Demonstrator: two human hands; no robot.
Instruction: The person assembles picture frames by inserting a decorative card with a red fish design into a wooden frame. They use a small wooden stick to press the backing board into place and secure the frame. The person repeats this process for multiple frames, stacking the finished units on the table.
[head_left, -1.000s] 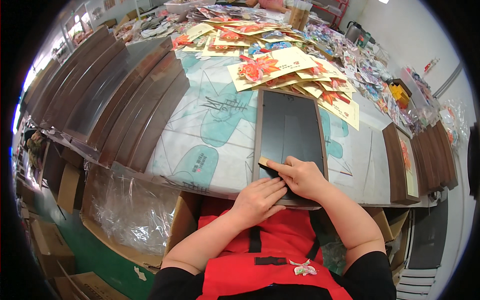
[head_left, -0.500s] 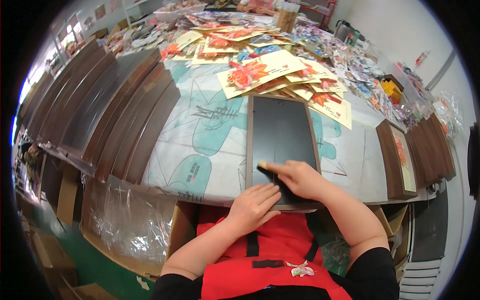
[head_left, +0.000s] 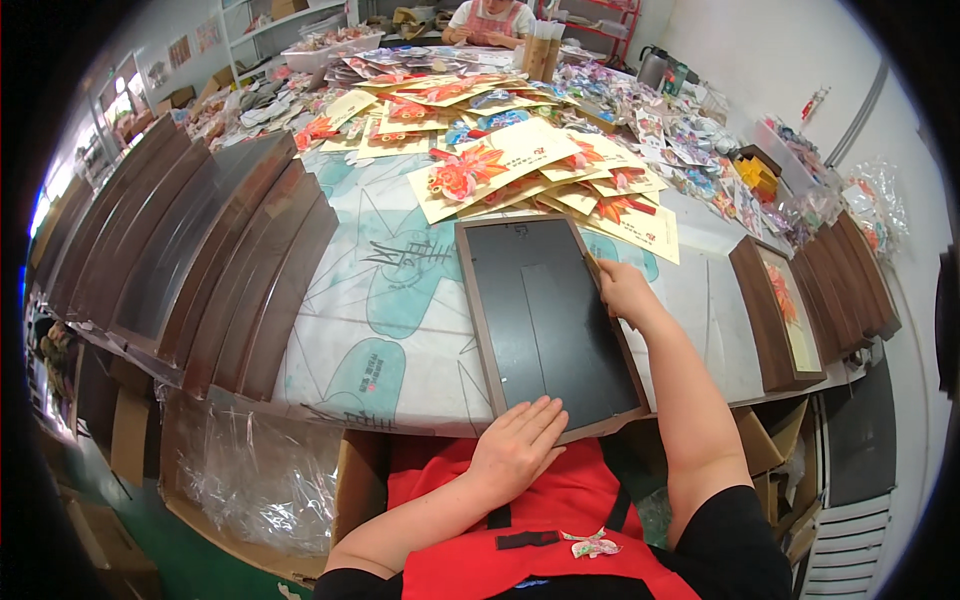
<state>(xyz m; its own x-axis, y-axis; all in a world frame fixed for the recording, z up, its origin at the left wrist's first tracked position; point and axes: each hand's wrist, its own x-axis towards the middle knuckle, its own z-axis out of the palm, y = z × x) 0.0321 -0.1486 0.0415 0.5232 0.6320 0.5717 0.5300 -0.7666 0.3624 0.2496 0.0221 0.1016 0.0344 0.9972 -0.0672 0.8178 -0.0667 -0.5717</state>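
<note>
Workshop clutter is filling a long table [head_left: 400, 330] covered with a pale cloth printed in teal shapes, and someone in a red apron [head_left: 560, 520] is standing at its near edge. Below the edge, a cardboard box [head_left: 350, 480] and clear plastic wrap [head_left: 240, 480] are sitting on the floor side.

Nearest, the left hand [head_left: 518, 447] is lying flat, fingers pressed together, palm down on the near end of a frame [head_left: 545, 320]. That frame is lying face down on the cloth, its black backing up, its near end jutting slightly over the table edge. Further along, the right hand [head_left: 625, 290] is resting at the frame's right rim, fingers curled against the wood; whether it is pinching anything there I cannot tell.

To the left, dark frames [head_left: 200, 260] are leaning overlapped in a long row. To the right, another frame [head_left: 775, 310] is lying face up with an orange picture inside, beside a stack [head_left: 850, 270] of more frames.

Beyond, cream cards [head_left: 500, 165] with red and orange decorations are spreading across the middle. Past them, colourful paper pieces [head_left: 690, 140] are heaped about, and at the far end another person [head_left: 495, 20] is sitting.
</note>
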